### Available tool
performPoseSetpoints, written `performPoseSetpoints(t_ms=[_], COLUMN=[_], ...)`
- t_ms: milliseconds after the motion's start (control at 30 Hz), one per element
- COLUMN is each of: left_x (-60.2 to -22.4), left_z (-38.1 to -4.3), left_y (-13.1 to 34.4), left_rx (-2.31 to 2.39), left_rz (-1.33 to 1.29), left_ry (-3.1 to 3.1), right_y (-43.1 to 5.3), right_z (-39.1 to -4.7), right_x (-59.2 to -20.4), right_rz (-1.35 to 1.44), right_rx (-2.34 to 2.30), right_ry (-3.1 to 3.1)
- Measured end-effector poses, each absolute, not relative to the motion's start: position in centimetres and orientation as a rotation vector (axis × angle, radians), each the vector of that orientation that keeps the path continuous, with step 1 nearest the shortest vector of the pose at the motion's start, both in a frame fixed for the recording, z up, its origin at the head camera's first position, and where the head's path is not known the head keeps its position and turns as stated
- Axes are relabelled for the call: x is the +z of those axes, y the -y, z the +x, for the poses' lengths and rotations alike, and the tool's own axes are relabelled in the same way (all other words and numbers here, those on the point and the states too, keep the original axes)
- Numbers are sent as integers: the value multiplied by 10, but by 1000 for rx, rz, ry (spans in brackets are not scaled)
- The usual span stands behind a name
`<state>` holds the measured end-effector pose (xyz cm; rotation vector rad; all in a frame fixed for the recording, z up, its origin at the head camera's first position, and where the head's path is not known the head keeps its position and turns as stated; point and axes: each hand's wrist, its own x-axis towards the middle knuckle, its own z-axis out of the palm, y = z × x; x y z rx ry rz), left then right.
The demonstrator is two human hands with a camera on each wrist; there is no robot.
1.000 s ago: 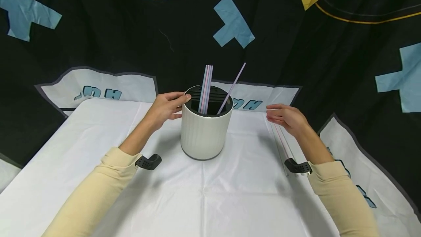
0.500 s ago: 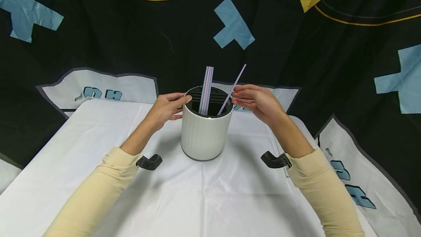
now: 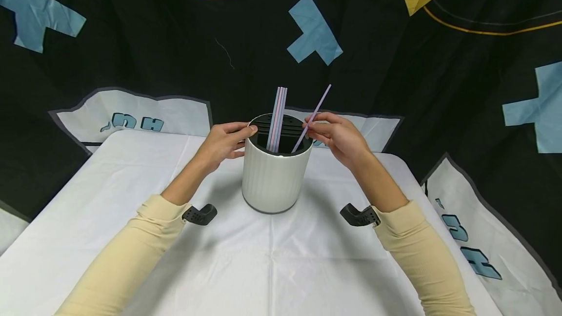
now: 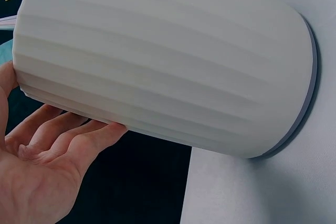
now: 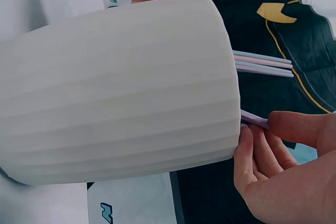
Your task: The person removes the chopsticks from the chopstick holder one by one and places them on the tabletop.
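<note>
A white ribbed holder (image 3: 274,179) with a black slotted insert stands upright on the white-covered table. Several pastel straws (image 3: 276,120) rise from it in a tight bundle on its left. Apart from them, a single purple straw (image 3: 322,95) leans to the right out of the opening. My left hand (image 3: 224,143) grips the holder's left side, thumb at the rim and fingers along the outer wall (image 4: 94,95). Over the right rim, my right hand (image 3: 340,138) pinches the purple straw between thumb and fingers, as the right wrist view shows; its lower end is hidden inside the holder.
White cloth covers the table (image 3: 210,267). A black backdrop (image 3: 184,52) with blue and yellow shapes hangs behind it. Black wrist mounts (image 3: 360,214) stick out from both forearms above the cloth.
My right hand has come in from the table's right side to the holder and now pinches the purple straw. The left hand and the holder have stayed in place.
</note>
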<state>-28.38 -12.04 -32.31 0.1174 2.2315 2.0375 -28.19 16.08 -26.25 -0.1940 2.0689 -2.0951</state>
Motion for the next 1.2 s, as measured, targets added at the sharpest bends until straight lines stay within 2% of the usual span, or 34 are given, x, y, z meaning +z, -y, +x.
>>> performPoseSetpoints(t_ms=[367,933,1200], left_x=[-321,-322,-324], left_z=[-284,-284,-284], left_y=[120,118,120], left_rx=[2037,2026,2024], left_rz=[118,129,138], left_ry=[-2228,-2238,-2244], right_y=[-166,-196,-221], right_z=[-280,-265,-260], right_x=[-251,-185,-176], right_rz=[-190,-152,-58], right_rx=[-2230,-2603,-2647], right_ry=[-2014,-1792,-1780])
